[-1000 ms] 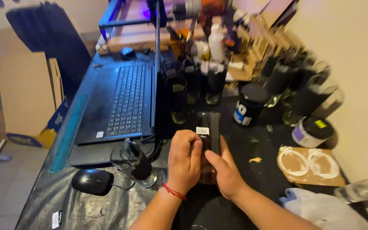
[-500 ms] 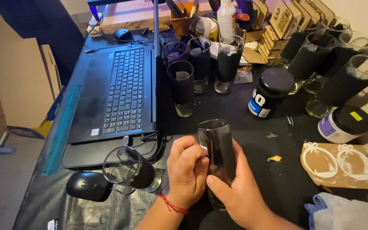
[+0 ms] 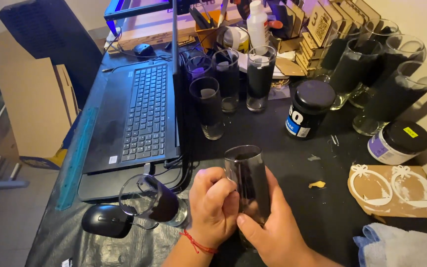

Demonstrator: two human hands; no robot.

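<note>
Both hands are clasping the dark-wrapped tall glass [image 3: 247, 184] low over the tabletop [image 3: 322, 217], its long axis running toward 12 o'clock, the left hand [image 3: 212, 207] closing on it from 9 o'clock, the right hand [image 3: 273, 225] cupping from 4 o'clock.

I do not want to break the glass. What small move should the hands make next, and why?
Probably keep the tall dark-wrapped glass upright and press its dark wrap flat with the left hand while the right hand steadies it. Both hands already grip it, and another glass lies on its side close by, so wide moves could knock that one.
</note>
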